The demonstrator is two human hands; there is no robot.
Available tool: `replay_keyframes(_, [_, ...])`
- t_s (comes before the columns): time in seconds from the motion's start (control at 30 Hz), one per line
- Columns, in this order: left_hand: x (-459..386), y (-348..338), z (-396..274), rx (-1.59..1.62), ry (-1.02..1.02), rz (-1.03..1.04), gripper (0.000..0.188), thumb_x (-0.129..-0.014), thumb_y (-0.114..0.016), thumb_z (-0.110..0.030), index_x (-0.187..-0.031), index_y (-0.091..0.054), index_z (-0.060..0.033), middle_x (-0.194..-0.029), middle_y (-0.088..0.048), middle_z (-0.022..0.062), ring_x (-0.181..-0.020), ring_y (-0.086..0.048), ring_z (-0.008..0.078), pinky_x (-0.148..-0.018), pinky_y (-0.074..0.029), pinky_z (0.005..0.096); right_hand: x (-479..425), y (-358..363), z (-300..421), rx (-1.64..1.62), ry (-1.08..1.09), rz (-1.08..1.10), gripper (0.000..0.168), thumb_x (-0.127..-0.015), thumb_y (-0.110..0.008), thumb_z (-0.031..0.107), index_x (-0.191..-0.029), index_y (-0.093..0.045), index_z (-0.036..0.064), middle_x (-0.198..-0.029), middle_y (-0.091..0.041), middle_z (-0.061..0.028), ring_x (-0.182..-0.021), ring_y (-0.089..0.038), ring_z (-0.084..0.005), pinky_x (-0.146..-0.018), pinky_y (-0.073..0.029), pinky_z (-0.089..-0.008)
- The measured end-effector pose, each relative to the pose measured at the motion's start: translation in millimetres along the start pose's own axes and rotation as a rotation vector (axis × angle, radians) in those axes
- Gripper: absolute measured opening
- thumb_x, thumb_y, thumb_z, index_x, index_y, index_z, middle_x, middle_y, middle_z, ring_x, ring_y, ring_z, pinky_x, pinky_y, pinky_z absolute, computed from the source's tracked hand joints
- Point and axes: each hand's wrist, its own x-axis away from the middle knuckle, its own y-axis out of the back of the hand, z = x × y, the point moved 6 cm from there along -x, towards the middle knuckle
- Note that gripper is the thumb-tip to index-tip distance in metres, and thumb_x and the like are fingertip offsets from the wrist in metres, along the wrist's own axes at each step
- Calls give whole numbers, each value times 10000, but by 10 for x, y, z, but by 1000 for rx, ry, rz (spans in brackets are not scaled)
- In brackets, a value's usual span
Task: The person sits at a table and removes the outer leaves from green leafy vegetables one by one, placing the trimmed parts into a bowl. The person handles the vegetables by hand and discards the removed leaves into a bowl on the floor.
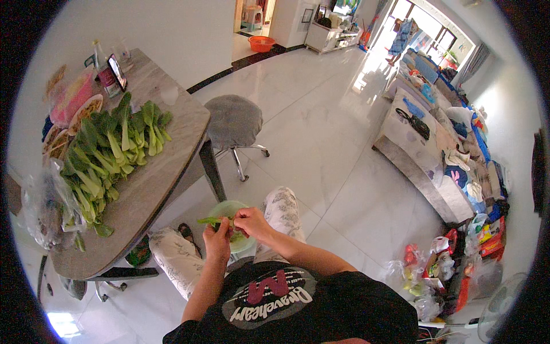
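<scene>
Both hands are together above a pale green tub (243, 246) between my knees. A slim green vegetable piece (208, 220) sticks out to the left from between my fingers. My left hand (217, 241) pinches it with the thumb on top. My right hand (252, 222) grips its right end, with the fingertips close to the left thumb. Some greenish bits lie inside the tub, mostly hidden by the hands. On the table (172, 150) to my left, leafy bok choy (103, 157) is spread in a thick row, stalks towards me.
Behind the greens are a phone propped upright (117, 72), a bottle (103, 71), a pink basket (73, 101) and plates of food (86, 112). A clear plastic bag (51, 206) lies at the table's left end. A grey-covered stool (234, 120) stands beyond. Bagged goods (442, 266) crowd the right-hand floor near a sofa (423, 163).
</scene>
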Motion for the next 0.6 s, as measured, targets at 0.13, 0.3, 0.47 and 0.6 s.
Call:
replay_keyframes(0.13, [-87, 118, 17, -94, -75, 105, 139, -824, -589, -74, -935, -514, -40, -795, -552, 17, -634, -517, 108, -540, -419, 227, 22, -36, 105, -66, -99, 80, 120, -745, -552, 78, -679, -569, -21, -513, -503, -42, -409, -454, -99, -352, -342, -255])
replay_keyframes(0.3, [-69, 81, 60, 274, 184, 97, 149, -825, -586, -70, -947, -505, -40, -797, -552, 22, -620, -517, 117, -527, -425, 236, 44, -94, 138, -94, -199, 117, 138, -761, -556, 88, -702, -575, -36, -515, -508, -49, -401, -462, -114, -346, -339, -258])
replay_keyframes(0.47, [-127, 166, 141, 278, 198, 128, 134, -821, -591, -66, -912, -500, -29, -785, -551, 47, -642, -533, 144, -539, -445, 265, -33, -121, -99, -131, -265, 74, 172, -790, -565, 127, -724, -581, -31, -526, -516, -56, -402, -467, -120, -349, -362, -265])
replay_keyframes(0.6, [-194, 269, 207, 166, 175, 35, 136, -829, -592, -100, -928, -511, -55, -763, -539, 7, -597, -504, 111, -499, -405, 236, 2, -136, -165, -236, -347, 112, 175, -803, -575, 142, -738, -587, -20, -554, -529, -47, -435, -491, -118, -371, -400, -259])
